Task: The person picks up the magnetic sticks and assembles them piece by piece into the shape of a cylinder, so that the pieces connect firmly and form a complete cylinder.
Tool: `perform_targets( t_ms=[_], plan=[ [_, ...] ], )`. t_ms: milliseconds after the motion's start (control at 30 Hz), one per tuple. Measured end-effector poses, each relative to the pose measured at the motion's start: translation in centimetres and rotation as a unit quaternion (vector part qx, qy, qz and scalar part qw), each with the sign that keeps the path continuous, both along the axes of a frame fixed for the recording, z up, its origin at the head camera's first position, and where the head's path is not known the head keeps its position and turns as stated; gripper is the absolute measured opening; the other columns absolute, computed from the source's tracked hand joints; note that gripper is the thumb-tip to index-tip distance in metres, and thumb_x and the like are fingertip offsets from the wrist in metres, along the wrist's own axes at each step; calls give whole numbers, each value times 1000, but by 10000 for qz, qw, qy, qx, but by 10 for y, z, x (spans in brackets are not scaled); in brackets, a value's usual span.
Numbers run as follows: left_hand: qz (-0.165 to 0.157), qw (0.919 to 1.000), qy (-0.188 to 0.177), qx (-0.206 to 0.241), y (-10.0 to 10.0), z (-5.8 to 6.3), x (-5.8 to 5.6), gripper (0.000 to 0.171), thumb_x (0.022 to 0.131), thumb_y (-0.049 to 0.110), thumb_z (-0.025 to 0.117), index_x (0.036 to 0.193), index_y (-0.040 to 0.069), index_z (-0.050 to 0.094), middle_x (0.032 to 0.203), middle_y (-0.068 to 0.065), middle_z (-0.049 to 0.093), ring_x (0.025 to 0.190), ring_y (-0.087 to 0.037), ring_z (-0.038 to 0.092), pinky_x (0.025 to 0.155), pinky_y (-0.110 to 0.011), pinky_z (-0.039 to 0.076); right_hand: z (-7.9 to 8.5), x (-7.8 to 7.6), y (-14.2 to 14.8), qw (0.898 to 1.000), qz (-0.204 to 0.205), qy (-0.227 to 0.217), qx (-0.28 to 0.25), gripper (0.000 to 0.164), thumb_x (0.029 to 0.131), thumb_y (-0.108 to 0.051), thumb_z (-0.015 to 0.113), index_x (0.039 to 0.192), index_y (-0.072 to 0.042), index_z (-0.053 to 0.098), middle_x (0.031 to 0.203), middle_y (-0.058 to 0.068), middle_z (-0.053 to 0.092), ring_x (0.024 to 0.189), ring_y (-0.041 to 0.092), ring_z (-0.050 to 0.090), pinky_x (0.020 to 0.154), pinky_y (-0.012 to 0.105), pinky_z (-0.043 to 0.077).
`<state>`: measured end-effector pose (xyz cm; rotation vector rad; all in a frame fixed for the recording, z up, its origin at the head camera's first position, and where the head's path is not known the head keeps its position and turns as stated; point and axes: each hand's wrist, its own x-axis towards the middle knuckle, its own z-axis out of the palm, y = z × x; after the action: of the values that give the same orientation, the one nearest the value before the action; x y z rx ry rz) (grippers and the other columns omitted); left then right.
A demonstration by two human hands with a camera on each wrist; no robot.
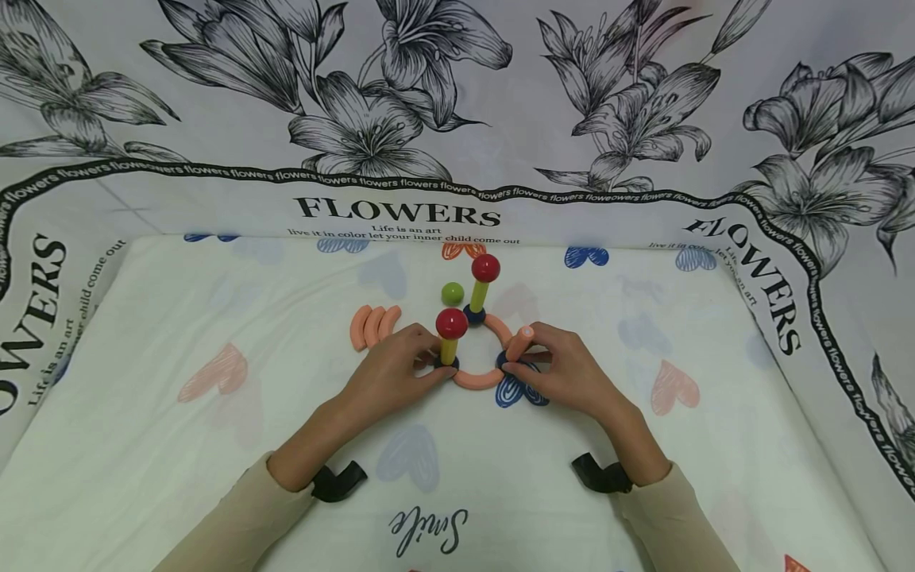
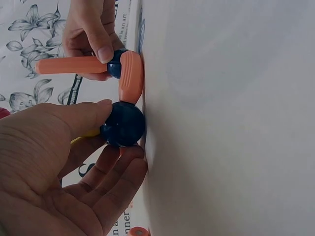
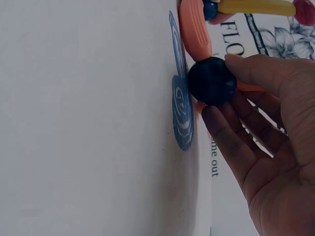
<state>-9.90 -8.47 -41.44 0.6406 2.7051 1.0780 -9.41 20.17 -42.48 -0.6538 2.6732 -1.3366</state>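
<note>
Gripping the ring (image 1: 479,381) at two joints, I pinch the left blue ball (image 2: 123,124) between thumb and fingers of my left hand (image 1: 393,361); my right hand (image 1: 572,372) pinches the right blue ball (image 3: 212,81) at the foot of an orange rod (image 1: 519,343). The ring lies on the tablecloth (image 1: 515,461) between both hands. Its parts look light, stiff and smooth, probably plastic; the balls may slip. Hold the balls' sides; levering the rod could loosen joints.

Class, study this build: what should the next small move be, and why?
Probably the right hand should let go of the blue ball and fetch the green ball for the straight orange rod: its upper end is bare, while the yellow rod and lime rod carry red balls.
</note>
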Motion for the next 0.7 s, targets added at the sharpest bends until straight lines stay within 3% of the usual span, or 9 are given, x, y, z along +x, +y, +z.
perform_targets(
  t_ms=[400,700],
  plan=[
    [-8,9997,-244,88,-3,2,2,37,90,25,87,124,14,77,114,-3,73,103,-17,74,91,-35,62,0,-1,2,9999,103,2,53,21,89,-6,85,101,-16,71,106,1,73,103,17,73,91,33,64],
    [221,9990,-380,127,-28,14,4,39,93,15,82,131,12,73,127,-6,76,107,-21,77,95,-42,63,1,0,2,9999,129,-73,73,18,91,-7,83,103,-15,72,108,3,73,104,19,74,91,34,64]
  ],
)
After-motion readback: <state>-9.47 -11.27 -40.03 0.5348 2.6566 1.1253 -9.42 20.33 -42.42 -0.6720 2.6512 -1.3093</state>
